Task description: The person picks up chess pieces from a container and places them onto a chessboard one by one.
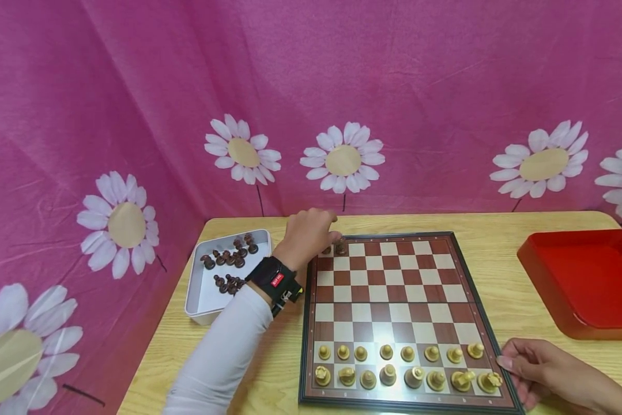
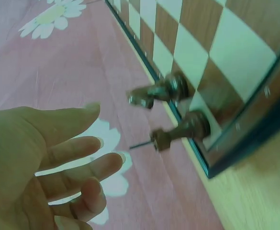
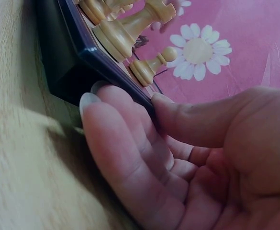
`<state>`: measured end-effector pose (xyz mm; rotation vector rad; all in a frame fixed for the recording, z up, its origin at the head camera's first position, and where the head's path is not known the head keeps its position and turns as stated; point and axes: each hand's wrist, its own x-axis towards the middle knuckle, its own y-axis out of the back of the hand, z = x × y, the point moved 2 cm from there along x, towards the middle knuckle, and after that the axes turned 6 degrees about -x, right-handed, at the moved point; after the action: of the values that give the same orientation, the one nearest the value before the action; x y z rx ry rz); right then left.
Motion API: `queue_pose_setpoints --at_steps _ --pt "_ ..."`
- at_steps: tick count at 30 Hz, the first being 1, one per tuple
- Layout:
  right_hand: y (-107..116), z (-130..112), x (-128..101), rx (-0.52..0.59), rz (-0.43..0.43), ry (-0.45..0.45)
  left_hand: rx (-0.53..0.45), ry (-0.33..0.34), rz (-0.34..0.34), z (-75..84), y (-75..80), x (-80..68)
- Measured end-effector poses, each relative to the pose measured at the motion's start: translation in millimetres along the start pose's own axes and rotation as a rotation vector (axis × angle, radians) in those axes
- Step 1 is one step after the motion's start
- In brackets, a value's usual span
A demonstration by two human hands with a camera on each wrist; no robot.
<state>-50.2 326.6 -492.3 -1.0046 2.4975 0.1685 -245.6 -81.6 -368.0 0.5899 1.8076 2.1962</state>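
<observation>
My left hand [image 1: 308,235] is over the far left corner of the chessboard [image 1: 377,294]. In the left wrist view its fingers are loosely bent, apart from any piece. Just beyond the fingertips, a dark rook [image 2: 190,128] stands on the corner square and a dark knight [image 2: 173,87] beside it. At the near right corner my right hand [image 1: 539,369] grips the board's edge, thumb on the rim and fingers against the side. Close to that thumb are a light rook [image 3: 125,33] and a light pawn [image 3: 147,68]. Two rows of light pieces line the near side.
A white tray [image 1: 190,297] holding several dark chess pieces [image 1: 233,259] stands left of the board. On the right is a red tray [image 1: 591,276]. A pink cloth [image 1: 419,86] with daisies hangs behind the wooden table [image 1: 492,230].
</observation>
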Motion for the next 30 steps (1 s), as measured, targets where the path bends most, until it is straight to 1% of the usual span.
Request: queue_pose_setpoints --at_steps 3,8,10,13,17,21,25,28,30 --pt "0.5 1.2 -0.5 0.004 0.002 -0.016 0.007 0.011 0.015 -8.6 6.7 -1.8" --pt "0.7 1.4 -1.8 0.014 0.006 -0.032 0.012 0.034 0.064 -24.9 19.7 -5.9" --pt "0.3 0.7 -2.0 0.017 0.008 -0.040 0.014 0.053 0.079 -32.4 25.9 -8.2" --pt "0.0 0.3 -2.0 0.025 0.009 -0.051 0.006 0.087 0.084 -45.6 35.2 -12.8" --pt "-0.4 -0.3 -1.7 0.027 0.005 -0.039 -0.027 0.148 0.082 -67.0 44.5 -19.7" --pt "-0.5 -1.2 -2.2 0.019 0.003 -0.023 -0.047 0.198 0.106 -89.5 51.3 -29.0" --pt "-0.3 -1.5 -3.8 0.043 -0.005 -0.034 -0.046 0.248 0.119 -112.1 56.1 -41.0" --pt "-0.8 -2.0 -4.5 0.073 -0.024 -0.034 -0.038 0.296 0.099 -130.2 57.1 -52.5" --pt "-1.5 -2.3 -4.6 0.079 -0.030 -0.030 -0.037 0.324 0.074 -141.3 56.3 -60.1"
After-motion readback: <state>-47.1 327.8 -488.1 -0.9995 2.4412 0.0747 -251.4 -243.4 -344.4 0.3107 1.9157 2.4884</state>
